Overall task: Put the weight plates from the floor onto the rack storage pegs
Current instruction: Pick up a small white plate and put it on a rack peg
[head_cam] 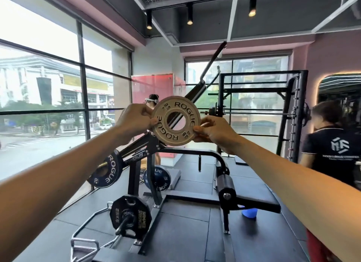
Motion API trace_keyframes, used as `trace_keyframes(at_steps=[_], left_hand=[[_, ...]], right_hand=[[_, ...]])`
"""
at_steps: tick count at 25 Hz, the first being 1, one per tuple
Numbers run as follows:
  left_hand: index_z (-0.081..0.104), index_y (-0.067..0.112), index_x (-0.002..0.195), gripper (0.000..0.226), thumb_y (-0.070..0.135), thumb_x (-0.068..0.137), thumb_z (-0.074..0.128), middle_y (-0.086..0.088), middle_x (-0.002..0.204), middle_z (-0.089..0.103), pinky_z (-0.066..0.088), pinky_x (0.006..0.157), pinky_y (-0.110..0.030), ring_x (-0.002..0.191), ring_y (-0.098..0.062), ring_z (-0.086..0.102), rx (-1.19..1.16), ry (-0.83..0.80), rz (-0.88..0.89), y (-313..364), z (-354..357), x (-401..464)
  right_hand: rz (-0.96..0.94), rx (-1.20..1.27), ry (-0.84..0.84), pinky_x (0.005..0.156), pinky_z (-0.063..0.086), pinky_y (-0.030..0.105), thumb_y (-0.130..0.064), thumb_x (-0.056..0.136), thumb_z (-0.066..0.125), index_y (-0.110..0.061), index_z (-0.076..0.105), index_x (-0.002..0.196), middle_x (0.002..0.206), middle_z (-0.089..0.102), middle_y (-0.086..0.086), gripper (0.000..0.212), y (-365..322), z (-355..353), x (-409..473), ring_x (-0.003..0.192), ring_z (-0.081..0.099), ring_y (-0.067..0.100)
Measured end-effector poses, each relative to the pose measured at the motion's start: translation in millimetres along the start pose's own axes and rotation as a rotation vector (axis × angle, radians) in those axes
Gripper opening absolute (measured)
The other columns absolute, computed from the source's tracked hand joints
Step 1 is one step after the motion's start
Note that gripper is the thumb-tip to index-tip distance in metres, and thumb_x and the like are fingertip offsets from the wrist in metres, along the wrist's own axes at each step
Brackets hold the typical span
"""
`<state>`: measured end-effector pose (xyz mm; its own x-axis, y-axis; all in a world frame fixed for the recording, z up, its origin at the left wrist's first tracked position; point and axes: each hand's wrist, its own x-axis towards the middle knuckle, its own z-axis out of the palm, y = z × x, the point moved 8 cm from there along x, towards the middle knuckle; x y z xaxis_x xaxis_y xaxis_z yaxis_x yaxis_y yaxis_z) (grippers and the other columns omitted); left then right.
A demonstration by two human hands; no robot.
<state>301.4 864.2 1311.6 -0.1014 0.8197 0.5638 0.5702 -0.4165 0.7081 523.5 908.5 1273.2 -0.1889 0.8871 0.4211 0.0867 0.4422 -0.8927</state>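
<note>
Small white plate [176, 120] held up at frame centre | left hand [134, 119] pinched rim at 9 o'clock, right hand [213, 132] at 4 o'clock | best kept level, hole lined up with peg before sliding on.

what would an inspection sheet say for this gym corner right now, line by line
surface: dark rubber floor, partly taken up by machine frames
job's things: small tan plate marked ROGUE held up at arm's length, on no peg; blue 20 plate on a machine peg; second blue plate low behind the frame; black 25KG plate on a low bar
clutter: blue object on the floor under the frame
grippers: left hand pinches the tan plate's left rim, right hand its lower right rim
cables: nothing seen
surroundings: big windows at left, power rack behind, person in dark shirt at right, another person behind the plate
</note>
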Motion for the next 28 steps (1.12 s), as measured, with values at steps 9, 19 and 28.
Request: trace_keyframes(at_steps=[9,19,28], left_hand=[[0.064,0.011,0.084,0.012,0.003,0.082,0.073,-0.004,0.071,0.069,0.046,0.052,-0.026,0.061,-0.012,0.066,0.139,0.143,-0.116,-146,-36,147],[0.061,0.012,0.077,0.016,-0.001,0.08,0.071,-0.004,0.069,0.065,0.045,0.05,-0.023,0.045,-0.002,0.059,0.355,0.437,-0.325,-293,-157,254],[0.065,0.007,0.087,0.011,-0.002,0.081,0.069,-0.008,0.076,0.068,0.046,0.053,-0.027,0.066,-0.017,0.064,0.458,0.586,-0.482,-452,-310,311]], right_hand=[[-0.005,0.117,-0.229,0.064,0.061,0.029,0.0,0.087,0.063,0.003,0.055,0.104,0.088,0.067,0.016,0.019,87,109,211,0.069,0.071,0.021],[-0.043,0.33,-0.577,0.066,0.061,0.031,0.0,0.084,0.067,-0.001,0.055,0.098,0.077,0.071,0.014,0.018,141,330,423,0.065,0.071,0.022],[-0.092,0.377,-0.787,0.068,0.061,0.032,0.0,0.085,0.067,0.001,0.057,0.099,0.078,0.07,0.019,0.017,167,575,536,0.066,0.07,0.025]])
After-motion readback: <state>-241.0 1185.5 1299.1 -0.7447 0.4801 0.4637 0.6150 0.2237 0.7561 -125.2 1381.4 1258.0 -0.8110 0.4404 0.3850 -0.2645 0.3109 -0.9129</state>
